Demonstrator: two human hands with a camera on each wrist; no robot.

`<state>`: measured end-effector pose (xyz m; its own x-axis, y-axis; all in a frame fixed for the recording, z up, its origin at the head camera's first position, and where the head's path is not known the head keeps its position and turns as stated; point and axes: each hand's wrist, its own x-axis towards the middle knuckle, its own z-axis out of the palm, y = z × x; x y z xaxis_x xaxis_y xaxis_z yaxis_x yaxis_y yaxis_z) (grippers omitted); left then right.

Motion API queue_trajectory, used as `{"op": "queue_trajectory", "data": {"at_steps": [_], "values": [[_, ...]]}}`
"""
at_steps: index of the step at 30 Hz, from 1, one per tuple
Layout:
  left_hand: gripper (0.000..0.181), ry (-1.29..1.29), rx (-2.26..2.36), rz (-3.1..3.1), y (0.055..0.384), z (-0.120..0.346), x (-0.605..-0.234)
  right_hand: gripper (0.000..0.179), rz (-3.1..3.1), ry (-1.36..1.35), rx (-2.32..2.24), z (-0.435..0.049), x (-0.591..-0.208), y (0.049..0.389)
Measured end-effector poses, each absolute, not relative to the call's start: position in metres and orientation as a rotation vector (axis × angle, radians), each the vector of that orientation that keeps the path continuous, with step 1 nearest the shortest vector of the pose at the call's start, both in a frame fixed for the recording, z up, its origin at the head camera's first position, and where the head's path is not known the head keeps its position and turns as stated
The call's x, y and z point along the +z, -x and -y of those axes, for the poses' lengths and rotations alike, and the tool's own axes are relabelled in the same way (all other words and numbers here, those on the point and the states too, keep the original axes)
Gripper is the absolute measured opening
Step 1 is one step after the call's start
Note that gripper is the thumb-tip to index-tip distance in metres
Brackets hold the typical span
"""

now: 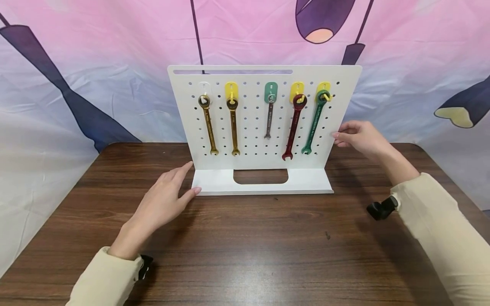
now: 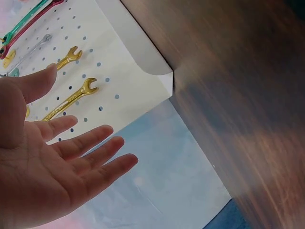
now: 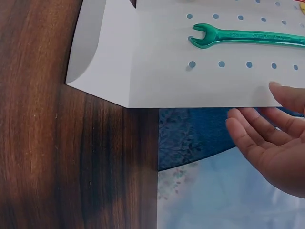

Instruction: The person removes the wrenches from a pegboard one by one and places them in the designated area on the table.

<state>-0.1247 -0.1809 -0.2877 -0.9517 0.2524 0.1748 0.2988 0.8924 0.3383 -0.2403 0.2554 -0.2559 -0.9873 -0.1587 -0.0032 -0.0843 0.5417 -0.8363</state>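
Observation:
A white pegboard stand (image 1: 256, 163) stands upright on the table, wrenches hanging from its hooks. From left to right hang a gold wrench (image 1: 209, 127), a second gold wrench (image 1: 234, 129), a small silver wrench (image 1: 269, 119), a red wrench (image 1: 293, 127) and a green wrench (image 1: 314, 123). My left hand (image 1: 162, 197) is at the stand's lower left corner, fingers extended and thumb by the base; its palm shows in the left wrist view. At the right edge, my right hand (image 1: 361, 137) pinches the board, thumb in front and fingers behind.
The dark wooden table (image 1: 245, 238) extends in front of the stand. Behind it hangs a pink and blue patterned cloth (image 1: 126, 85). The stand's base has a cutout (image 1: 260, 177) in its middle. Black wrist straps (image 1: 383, 208) sit at both cuffs.

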Motion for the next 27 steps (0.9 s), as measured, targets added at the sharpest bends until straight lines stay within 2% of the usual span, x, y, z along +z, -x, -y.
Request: {"op": "queue_trajectory", "data": {"at_steps": [12,19,27], "values": [[0.061,0.439,-0.553,2.942,0.125,0.176,-0.288,0.033,-2.594,0.178,-1.688,-0.260,-0.269,0.256],[0.059,0.472,-0.564,2.908,0.128,0.171,-0.289,0.015,-2.535,0.151,-1.772,-0.254,-0.261,0.248],[0.057,0.470,-0.614,2.922,0.132,0.163,-0.291,0.009,-2.514,0.163,-1.814,-0.254,-0.262,0.250]]}}
